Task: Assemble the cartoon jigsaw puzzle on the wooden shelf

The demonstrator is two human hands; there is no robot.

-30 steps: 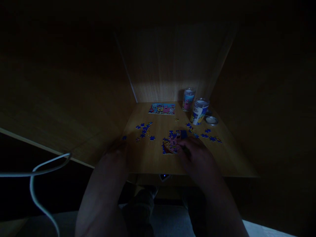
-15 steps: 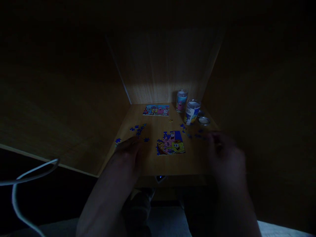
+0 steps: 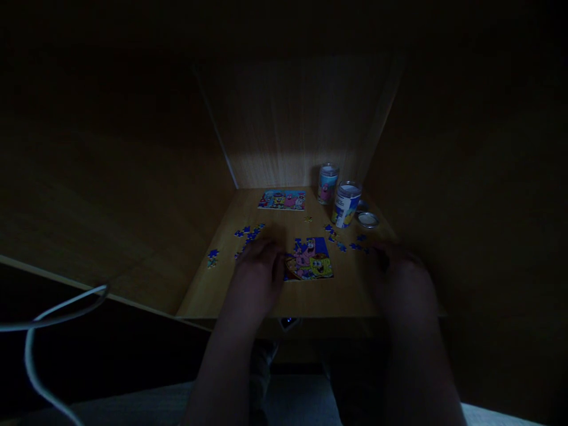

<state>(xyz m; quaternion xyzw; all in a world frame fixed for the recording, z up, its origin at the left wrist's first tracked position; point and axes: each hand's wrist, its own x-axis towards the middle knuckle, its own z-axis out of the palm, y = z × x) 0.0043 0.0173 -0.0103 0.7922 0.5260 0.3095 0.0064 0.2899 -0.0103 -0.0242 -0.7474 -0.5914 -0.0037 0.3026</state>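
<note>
Jigsaw pieces lie around a partly assembled SpongeBob jigsaw (image 3: 316, 264) near the front of your tabletop (image 3: 337, 299), its right and lower edges straight and its upper left stepped with gaps. Your left hand (image 3: 261, 269) is at that left edge, its fingers bent and its fingertips just beside the jigsaw; the grip looks partly closed, but you cannot tell from this dim view whether a piece is pinched in it. Your right hand (image 3: 406, 284) is well apart from the jigsaw, on its right, with fingers curled beside a row of blue pieces (image 3: 356, 246); how far that grip is open, or what it has hold of, cannot be told (shadow swallows the fingertips).

Beyond your left hand is a blue cluster (image 3: 251, 234), with a smaller group (image 3: 213, 258) nearer the tabletop's left edge. Another string of pieces (image 3: 332, 235) runs between the jigsaw and the front canister (image 3: 346, 206), and a yellowish piece (image 3: 308, 219) lies alone. At the back, a SpongeBob picture panel (image 3: 283, 200) lies flat, left of the rear canister (image 3: 328, 184). Both canisters stand upright, and a round lid (image 3: 368, 220) rests right of the front one.
</note>
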